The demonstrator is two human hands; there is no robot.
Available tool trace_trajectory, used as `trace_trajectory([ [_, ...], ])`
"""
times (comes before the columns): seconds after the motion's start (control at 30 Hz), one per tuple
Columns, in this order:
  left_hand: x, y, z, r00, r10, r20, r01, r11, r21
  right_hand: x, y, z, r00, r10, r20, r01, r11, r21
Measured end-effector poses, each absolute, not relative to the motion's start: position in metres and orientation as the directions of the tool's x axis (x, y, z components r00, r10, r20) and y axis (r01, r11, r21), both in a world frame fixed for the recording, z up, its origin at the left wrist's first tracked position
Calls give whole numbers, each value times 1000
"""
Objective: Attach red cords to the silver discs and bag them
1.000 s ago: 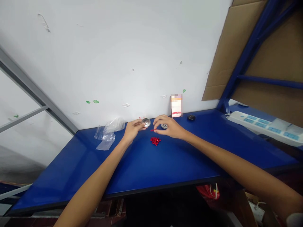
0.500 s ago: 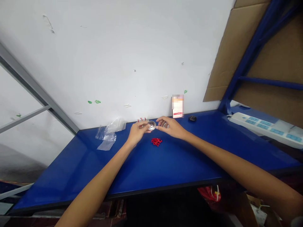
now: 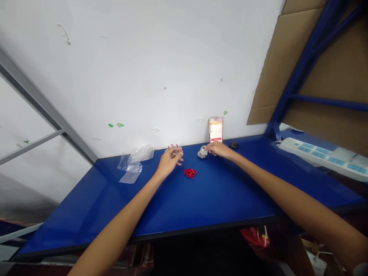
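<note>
while the right hand (image 3: pixel 219 149) pinches what seems the rim of a shiny disc (image 3: pixel 204 150), tilted just above a round metal piece (image 3: pixel 202 155), the left hand (image 3: pixel 168 164) hangs half curled beside red loops (image 3: pixel 173 145); whether its fingers grip anything, cannot tell. item: red cords (image 3: pixel 190 173), one heap, on the blue table (image 3: pixel 172 207), nearer the person than both hands. item: phone (image 3: pixel 216 132), lit, leaning on the white wall (image 3: pixel 161 57), just behind the right hand. hazards, as judged: a narrow rim hold could let the disc slip; a stray knuckle could topple the phone; a dragged wrist could scatter the heap.
</note>
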State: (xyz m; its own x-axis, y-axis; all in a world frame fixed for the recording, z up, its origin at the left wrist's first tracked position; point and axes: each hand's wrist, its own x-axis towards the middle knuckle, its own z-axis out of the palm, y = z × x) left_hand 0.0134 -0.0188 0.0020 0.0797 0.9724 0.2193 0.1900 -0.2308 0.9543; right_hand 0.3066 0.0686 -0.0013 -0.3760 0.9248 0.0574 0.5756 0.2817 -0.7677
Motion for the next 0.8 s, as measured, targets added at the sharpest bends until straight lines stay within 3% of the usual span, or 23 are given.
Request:
trace_trajectory([
  [0.13, 6, -13, -4, 90, 972, 217, 255, -233, 938, 307, 65, -1, -446, 894, -37, 619, 279, -734],
  [0.23, -4, -8, -4, 61, 956, 286, 405, -286, 869, 306, 61, 5, -420, 907, -30, 699, 302, -648],
  [0.37, -26, 3, -4, 80, 885, 459, 689, -382, 616, 307, 62, 8, -367, 929, 38, 753, 320, -575],
  [0.47, -41, 11, -8, 141, 868, 476, 819, -372, 437, 307, 65, 4, -367, 925, 94, 766, 358, -534],
  [0.57, -47, 13, -14, 274, 869, 412, 847, -421, 325, 305, 65, 1, -373, 915, 153, 782, 399, -480],
  [0.67, -43, 8, -19, 384, 889, 250, 846, -447, 289, 303, 61, 2, -382, 904, 192, 788, 427, -443],
  [0.8, -32, -2, -24, 311, 947, 86, 904, -322, 280, 300, 54, 5, -373, 897, 238, 788, 441, -429],
])
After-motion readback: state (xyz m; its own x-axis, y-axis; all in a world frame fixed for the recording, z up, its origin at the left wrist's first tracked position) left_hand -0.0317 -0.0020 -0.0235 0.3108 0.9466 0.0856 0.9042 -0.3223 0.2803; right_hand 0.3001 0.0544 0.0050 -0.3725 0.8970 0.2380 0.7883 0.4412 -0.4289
